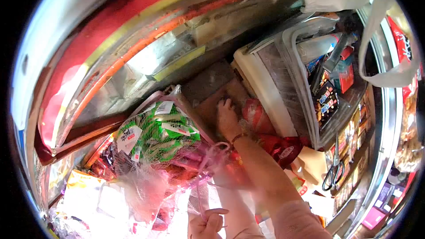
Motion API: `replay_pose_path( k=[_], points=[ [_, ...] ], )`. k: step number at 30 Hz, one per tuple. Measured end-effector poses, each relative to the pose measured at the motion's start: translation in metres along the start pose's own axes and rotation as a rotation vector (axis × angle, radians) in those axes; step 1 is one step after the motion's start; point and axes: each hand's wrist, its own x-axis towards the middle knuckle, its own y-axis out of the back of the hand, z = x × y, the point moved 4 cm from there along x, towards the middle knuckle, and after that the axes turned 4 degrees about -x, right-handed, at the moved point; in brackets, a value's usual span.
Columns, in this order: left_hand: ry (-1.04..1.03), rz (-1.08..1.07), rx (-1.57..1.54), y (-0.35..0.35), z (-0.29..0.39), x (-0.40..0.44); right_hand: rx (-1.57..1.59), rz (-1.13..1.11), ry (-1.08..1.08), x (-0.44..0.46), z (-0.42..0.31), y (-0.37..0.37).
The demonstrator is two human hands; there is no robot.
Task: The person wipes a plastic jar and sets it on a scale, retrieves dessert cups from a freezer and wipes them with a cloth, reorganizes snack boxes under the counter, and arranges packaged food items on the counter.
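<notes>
Nearest, the left hand (206,224) curls its fingers around a thin pink plastic strap (202,194), below a pale mesh net bag of green-and-white packets (155,144). Right of the net bag, the right hand (227,118) bends its fingers; whether they grip anything, I cannot tell. Farther right of it are black-handled metal scissors (334,175) and a clear plastic bin (306,102).

No wording can be read with certainty. Left of the right hand (228,119), white labels (129,140) on green packets (168,152) carry blurred dark characters; right of it, lettering on black packets (326,100) is too small, as is the pale oval mark (287,152) on a red packet (275,148) beside the forearm.
</notes>
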Motion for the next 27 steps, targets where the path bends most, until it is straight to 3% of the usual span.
replay_pose_path(
  k=[1, 3, 4, 6, 8, 11, 14, 17, 19, 20, 23, 25, 26, 27],
  points=[
    [-0.006, -0.003, -0.003, 0.0, 0.002, -0.001, 0.246, 0.127, 0.077, -0.002, -0.004, 0.003],
    [0.091, -0.07, -0.054, -0.001, 0.001, -0.002, 0.308, -0.184, 0.123, 0.007, 0.001, 0.018],
    [0.094, -0.066, -0.052, -0.001, 0.003, -0.003, 0.268, -0.008, 0.126, 0.019, 0.01, 0.012],
    [0.066, -0.122, -0.049, -0.003, 0.01, -0.007, 0.145, 0.109, 0.156, 0.03, 0.042, 0.005],
    [0.115, -0.094, -0.016, 0.002, 0.009, -0.006, 0.066, 0.051, 0.175, 0.031, 0.054, 0.028],
    [0.164, -0.09, -0.048, 0.01, 0.001, -0.003, 0.184, -0.19, 0.008, 0.024, 0.055, 0.016],
    [0.188, -0.071, -0.04, 0.013, -0.006, -0.005, 0.085, -0.219, -0.068, 0.014, 0.017, -0.007],
    [0.151, -0.07, -0.049, 0.01, -0.006, -0.006, 0.28, 0.076, -0.022, 0.02, -0.002, -0.024],
    [0.182, -0.066, -0.06, 0.006, 0.003, -0.009, 0.691, -0.058, -0.003, 0.025, 0.001, -0.009],
    [0.111, -0.087, -0.054, 0.007, 0.004, -0.009, 0.692, -0.061, -0.005, 0.026, 0.003, 0.005],
    [0.148, -0.012, 0.022, 0.018, -0.006, -0.004, 0.929, -0.166, -0.106, 0.031, 0.005, 0.042],
    [0.175, -0.007, 0.037, 0.02, -0.012, -0.003, 0.641, 0.081, 0.31, 0.044, -0.013, 0.039],
    [0.2, -0.001, 0.041, 0.017, -0.014, -0.004, 0.648, 0.083, 0.31, 0.052, -0.018, 0.017],
    [0.222, 0.004, 0.048, 0.017, -0.015, -0.002, 0.398, 0.171, 0.48, 0.062, -0.03, -0.016]
  ],
)
